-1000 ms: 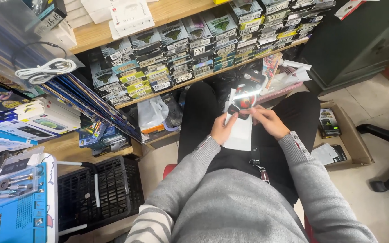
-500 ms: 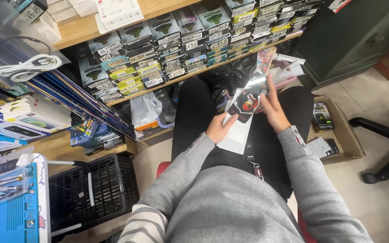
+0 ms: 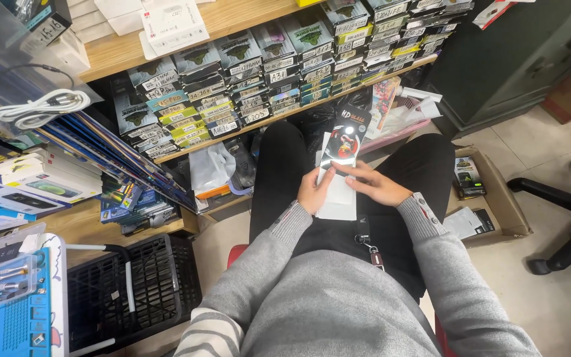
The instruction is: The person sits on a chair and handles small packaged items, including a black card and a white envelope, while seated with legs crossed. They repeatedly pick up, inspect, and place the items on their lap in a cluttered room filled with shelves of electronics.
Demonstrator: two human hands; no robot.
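1. Far to your left, a black crate [image 3: 133, 291] sits on the floor beside your left knee, well apart from both hands and under the wooden shelf [image 3: 127, 53] with its rows of small boxes [image 3: 232, 79].
2. Your left hand [image 3: 313, 192] rests over your lap, fingers [image 3: 318, 177] curled narrow around the left edge of a white sleeve [image 3: 338, 198]. The sleeve lies flat on your thighs, its long axis running away from you toward the shelf.
3. The dark packet [image 3: 345, 140] sticks out of the sleeve's far end, tilted a little to the right. It lies just beyond your left fingertips, and its near end meets both hands between your knees. Its long axis nearly matches the sleeve's, so it points from your lap toward the shelf.
4. Your right hand [image 3: 375, 185] comes in from the right, fingers stretched left and pinched narrow on the packet's near end. This hand appears to have the firmer hold on the packet; the left mostly steadies the sleeve.
5. Further right, an open carton [image 3: 503, 205] stands on the floor beside your right leg, well apart from the hands.
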